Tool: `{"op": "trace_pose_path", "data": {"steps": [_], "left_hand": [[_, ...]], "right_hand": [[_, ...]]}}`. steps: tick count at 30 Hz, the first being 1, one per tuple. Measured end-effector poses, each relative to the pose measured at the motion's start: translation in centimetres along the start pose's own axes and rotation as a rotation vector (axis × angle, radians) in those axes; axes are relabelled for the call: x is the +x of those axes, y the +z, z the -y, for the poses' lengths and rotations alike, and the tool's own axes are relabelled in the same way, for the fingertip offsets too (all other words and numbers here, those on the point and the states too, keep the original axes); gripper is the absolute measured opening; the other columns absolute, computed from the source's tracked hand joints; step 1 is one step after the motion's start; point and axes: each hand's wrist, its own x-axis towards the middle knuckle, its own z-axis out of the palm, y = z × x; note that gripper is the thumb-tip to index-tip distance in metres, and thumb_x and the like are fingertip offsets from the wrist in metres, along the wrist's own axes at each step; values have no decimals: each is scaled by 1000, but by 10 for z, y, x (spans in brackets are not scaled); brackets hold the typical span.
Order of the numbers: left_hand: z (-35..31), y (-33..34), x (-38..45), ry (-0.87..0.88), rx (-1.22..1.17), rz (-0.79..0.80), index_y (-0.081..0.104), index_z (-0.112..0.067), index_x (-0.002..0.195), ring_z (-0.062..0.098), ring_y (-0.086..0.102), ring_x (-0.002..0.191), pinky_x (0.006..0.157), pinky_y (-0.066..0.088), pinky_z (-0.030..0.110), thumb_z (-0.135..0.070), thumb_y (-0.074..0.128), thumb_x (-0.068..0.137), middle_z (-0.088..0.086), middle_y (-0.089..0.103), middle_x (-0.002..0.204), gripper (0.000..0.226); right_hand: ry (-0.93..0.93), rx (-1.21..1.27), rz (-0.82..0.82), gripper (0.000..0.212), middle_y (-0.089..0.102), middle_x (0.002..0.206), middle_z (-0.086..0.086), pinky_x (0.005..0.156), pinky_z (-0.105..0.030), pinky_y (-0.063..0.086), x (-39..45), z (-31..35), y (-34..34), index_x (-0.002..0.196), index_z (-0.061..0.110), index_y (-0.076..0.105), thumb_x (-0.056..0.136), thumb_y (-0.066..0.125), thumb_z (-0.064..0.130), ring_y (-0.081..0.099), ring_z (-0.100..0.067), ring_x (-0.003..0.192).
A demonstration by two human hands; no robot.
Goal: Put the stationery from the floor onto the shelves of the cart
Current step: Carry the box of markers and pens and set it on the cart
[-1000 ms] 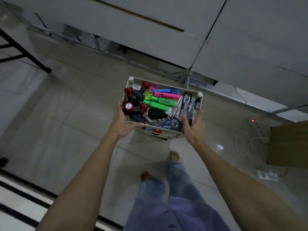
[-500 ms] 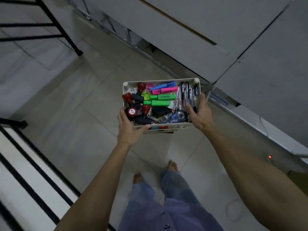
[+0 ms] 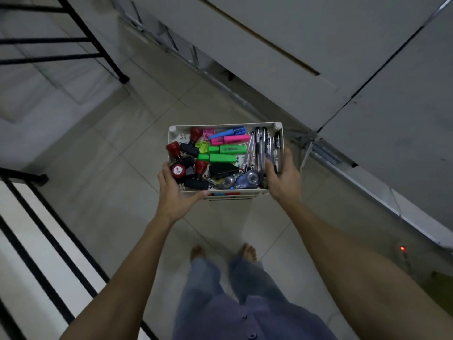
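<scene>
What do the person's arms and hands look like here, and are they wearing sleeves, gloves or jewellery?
Both forearms are bare from elbow to wrist, with no sleeves showing. The left hand and right hand have no gloves, and no rings, watch or bracelets can be seen. Lower in the view, a purplish-blue buttoned garment and faded blue trousers show, with bare feet below.
</scene>
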Motion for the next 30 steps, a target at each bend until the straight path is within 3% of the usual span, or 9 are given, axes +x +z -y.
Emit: {"op": "trace_pose_path", "data": {"steps": [3, 9, 14, 15, 17, 19, 22, 25, 30], "left_hand": [[-9, -2, 12, 41, 15, 35, 18, -22, 155, 23, 36, 141, 121, 37, 44, -49, 99, 54, 5, 28, 149, 132], [-52, 9, 71, 182, 67, 184, 18, -18, 159, 20, 38, 139, 118, 34, 35, -42, 101, 51, 6, 30, 149, 138], [-94, 22, 139, 311, 125, 400, 14, -25, 160, 23, 40, 144, 120, 36, 41, -49, 102, 46, 0, 28, 154, 146], [-102, 24, 153, 332, 137, 438, 15, -27, 159, 23, 41, 144, 121, 37, 44, -54, 101, 43, -2, 28, 154, 147], [-120, 29, 179, 377, 166, 513, 19, -30, 157, 22, 43, 143, 119, 40, 48, -58, 101, 38, -3, 30, 151, 147], [-138, 35, 199, 437, 198, 588, 22, -26, 158, 20, 42, 140, 119, 38, 41, -47, 103, 41, 2, 33, 148, 144], [-160, 43, 230, 506, 237, 668, 26, -22, 158, 19, 41, 138, 116, 35, 34, -39, 105, 41, 6, 38, 149, 143], [-172, 54, 262, 559, 264, 731, 28, -28, 156, 23, 44, 143, 120, 39, 50, -56, 103, 33, 4, 42, 154, 147], [-184, 59, 283, 609, 285, 802, 22, -19, 157, 27, 35, 145, 123, 31, 44, -35, 104, 48, 10, 31, 157, 137]], "right_hand": [[47, 52, -38, 73, 69, 129, -10, 98, -47, 55, -6, -5, -2, 154, 25, 30, 97, 45, 67, 68, -30, 110], [212, 147, -215, 79, 66, 133, -9, 98, -51, 56, -8, -22, -6, 154, 33, 25, 91, 45, 77, 67, -33, 115], [424, 198, -404, 95, 65, 129, -23, 93, -50, 57, -15, -16, 2, 159, 32, 12, 85, 36, 87, 68, -34, 100], [467, 212, -417, 95, 61, 135, -25, 97, -50, 55, -17, -11, 4, 160, 30, 10, 87, 38, 84, 66, -32, 106], [535, 238, -451, 92, 44, 155, -23, 113, -50, 43, -16, -1, 7, 161, 25, 9, 93, 43, 75, 52, -36, 134], [580, 243, -503, 91, 33, 163, -20, 119, -48, 35, -15, 4, 14, 163, 20, 7, 96, 45, 69, 39, -37, 147], [632, 274, -589, 89, 33, 163, -20, 118, -43, 33, -8, 18, 25, 164, 14, 7, 100, 49, 60, 38, -37, 147], [664, 311, -662, 90, 31, 164, -20, 120, -43, 30, 1, 31, 34, 163, 14, 7, 99, 51, 59, 35, -36, 149], [716, 325, -697, 97, 42, 156, -23, 114, -52, 42, 18, 35, 45, 161, 21, 7, 91, 44, 77, 51, -36, 136]]}}
